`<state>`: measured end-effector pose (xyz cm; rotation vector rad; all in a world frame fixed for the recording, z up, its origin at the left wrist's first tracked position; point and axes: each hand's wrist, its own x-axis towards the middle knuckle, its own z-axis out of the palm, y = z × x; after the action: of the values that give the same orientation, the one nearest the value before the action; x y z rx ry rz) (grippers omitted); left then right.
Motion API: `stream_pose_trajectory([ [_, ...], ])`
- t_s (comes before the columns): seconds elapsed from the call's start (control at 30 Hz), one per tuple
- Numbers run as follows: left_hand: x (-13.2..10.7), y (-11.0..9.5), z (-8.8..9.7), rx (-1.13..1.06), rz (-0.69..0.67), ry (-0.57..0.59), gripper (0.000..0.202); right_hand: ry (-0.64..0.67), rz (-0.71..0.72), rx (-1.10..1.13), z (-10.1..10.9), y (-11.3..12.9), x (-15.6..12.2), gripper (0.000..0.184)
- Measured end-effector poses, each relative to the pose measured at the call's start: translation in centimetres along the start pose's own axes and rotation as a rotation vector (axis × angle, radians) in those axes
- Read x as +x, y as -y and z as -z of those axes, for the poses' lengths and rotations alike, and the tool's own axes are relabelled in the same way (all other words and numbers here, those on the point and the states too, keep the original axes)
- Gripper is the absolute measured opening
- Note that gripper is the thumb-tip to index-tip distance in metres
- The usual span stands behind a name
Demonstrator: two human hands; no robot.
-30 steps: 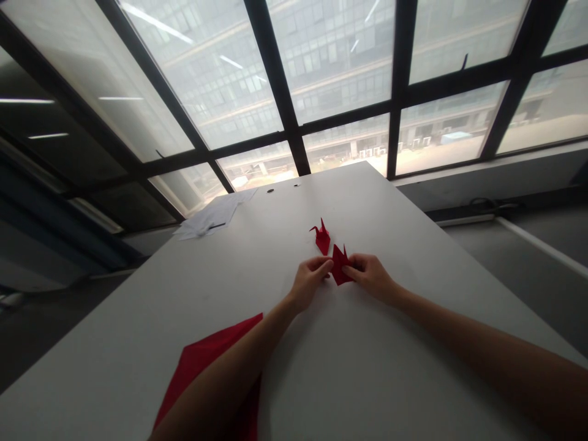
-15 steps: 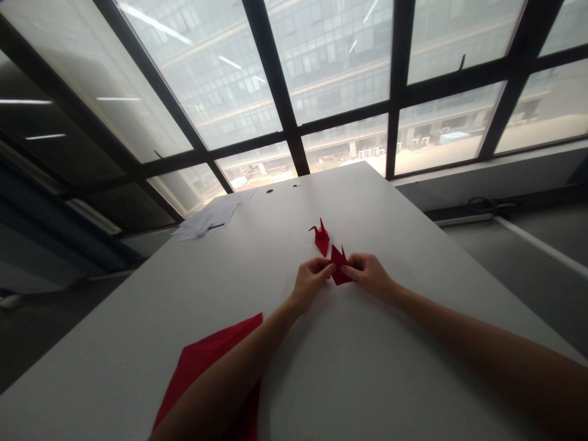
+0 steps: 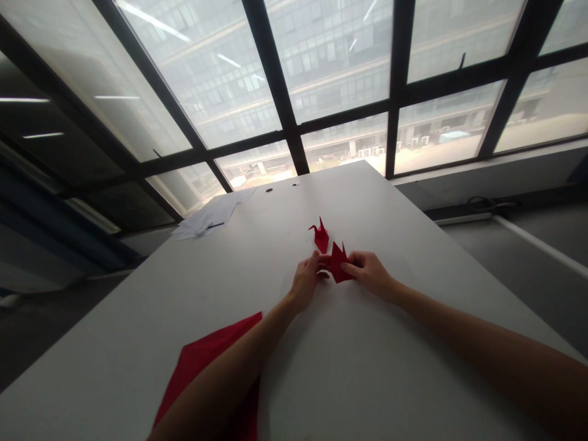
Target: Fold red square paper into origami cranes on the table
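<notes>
Just on the near side of a small red folded-paper crane (image 3: 322, 239), a pointed red folded-paper piece (image 3: 337, 260) is pinched by the right hand (image 3: 371, 274). The left hand (image 3: 305, 282) is now loosened, its thumb lifted; support seems to be left mainly to the right.

Red folded-paper piece (image 3: 339, 264) sat over white flat-topped table (image 3: 128, 343), left hand (image 3: 305, 280) at 9 o'clock, right hand (image 3: 372, 273) at 3. From it: red folded-paper crane (image 3: 322, 239) at 11; loose white paper sheets (image 3: 202, 215) at 10, slim dark pen-like object (image 3: 215, 225) on top; large red paper sheet (image 3: 202, 354) at 8, partly covered by left forearm (image 3: 236, 373).
</notes>
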<state>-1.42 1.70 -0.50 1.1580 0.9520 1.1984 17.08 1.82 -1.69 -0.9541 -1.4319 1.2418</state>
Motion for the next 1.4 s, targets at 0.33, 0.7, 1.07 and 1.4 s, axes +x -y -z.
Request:
stream_pose_trajectory([
  [0.33,-0.7,-0.4,-0.4,0.267,-0.021,0.039,0.034,0.006,-0.007,0.054,0.1,-0.3,0.1,0.031],
  [0.7,-0.5,0.0,-0.2,0.215,-0.047,-0.002,0.032,0.04,0.011,0.054,0.2,0.6,-0.1,0.034],
  [1.07,-0.6,-0.6,-0.7,0.226,-0.06,0.098,0.041,-0.073,0.005,0.094,0.3,0.0,0.2,0.026],
  [1.4,-0.5,-0.1,-0.6,0.202,-0.027,0.019,0.03,-0.098,0.052,0.177,0.2,0.4,-0.1,0.035],
])
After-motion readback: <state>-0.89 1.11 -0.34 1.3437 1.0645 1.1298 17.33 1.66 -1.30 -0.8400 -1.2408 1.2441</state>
